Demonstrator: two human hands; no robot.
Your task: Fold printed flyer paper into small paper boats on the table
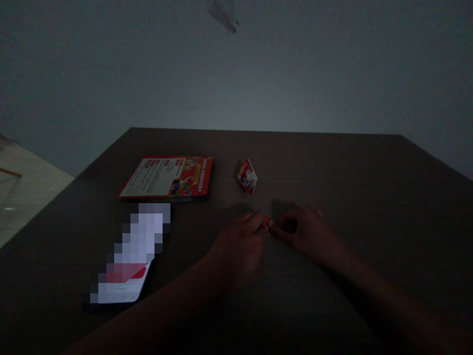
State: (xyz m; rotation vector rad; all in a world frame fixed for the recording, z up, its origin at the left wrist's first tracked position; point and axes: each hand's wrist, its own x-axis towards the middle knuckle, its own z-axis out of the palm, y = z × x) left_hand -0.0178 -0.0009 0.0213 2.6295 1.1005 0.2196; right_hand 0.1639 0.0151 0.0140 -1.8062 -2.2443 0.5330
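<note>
The scene is dim. Both my hands rest on a dark wooden table (351, 172), fingertips meeting over a small red and white piece (268, 225). My left hand (240, 246) pinches it from the left, fingers curled. My right hand (305, 231) pinches it from the right, also curled. The piece is mostly hidden by my fingers, so I cannot make out what it is. A folded red and white paper wrapper (247, 176) stands a little beyond my hands.
A red and white printed card (168, 177) lies flat at the back left. Nearer me on the left lies a phone (129, 256) with a lit screen. A pale wall rises behind the table; light floor shows at the far left.
</note>
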